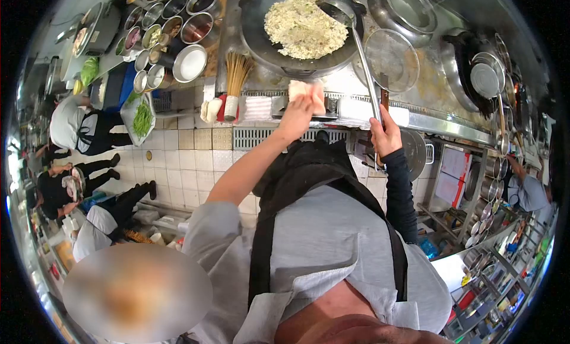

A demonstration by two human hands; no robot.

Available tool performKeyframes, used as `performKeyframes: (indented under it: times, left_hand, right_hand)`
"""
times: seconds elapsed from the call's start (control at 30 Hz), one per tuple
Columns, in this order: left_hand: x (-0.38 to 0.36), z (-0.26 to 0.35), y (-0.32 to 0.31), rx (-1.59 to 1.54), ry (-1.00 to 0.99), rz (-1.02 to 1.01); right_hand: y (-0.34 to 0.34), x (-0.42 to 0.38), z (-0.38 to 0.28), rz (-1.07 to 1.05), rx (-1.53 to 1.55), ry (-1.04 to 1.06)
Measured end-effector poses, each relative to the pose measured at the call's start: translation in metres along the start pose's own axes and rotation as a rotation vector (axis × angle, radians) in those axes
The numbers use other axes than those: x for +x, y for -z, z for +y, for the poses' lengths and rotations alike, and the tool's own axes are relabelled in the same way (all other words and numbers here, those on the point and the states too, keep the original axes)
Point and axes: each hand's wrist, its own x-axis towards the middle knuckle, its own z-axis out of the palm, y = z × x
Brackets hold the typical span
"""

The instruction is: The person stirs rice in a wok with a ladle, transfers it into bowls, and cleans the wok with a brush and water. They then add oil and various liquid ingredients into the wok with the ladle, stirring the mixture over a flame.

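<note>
My left hand (298, 116) is closed on a folded pink cloth (317, 97) at the stove's front edge, just below the wok (255, 38). Fried rice (306, 26) lies heaped in the wok. My right hand (386, 133) is wrapped around the long handle of a steel ladle (363, 62), and the ladle's bowl rests at the rice's upper right side. A round wire strainer (392, 53) sits right of the ladle, with a brown handle running down toward my right hand.
A bamboo wok brush (238, 73) stands left of the cloth. Seasoning bowls (196, 29) and a white bowl (190, 63) crowd the upper left. A metal pot (409, 11) stands at upper right. Several people are at left; another person (527, 192) is at far right.
</note>
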Motion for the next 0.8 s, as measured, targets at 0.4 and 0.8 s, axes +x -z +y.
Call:
performKeyframes:
  times: [0.4, 0.8]
  left_hand:
    - [-0.104, -0.195, 0.088, 0.155, 0.777, 0.071]
    - [-0.162, -0.283, 0.065, -0.124, 1.001, 0.085]
  right_hand:
    - [0.021, 0.04, 0.011, 0.059, 0.205, 0.029]
    - [0.144, 0.33, 0.063, 0.738, -0.619, 0.121]
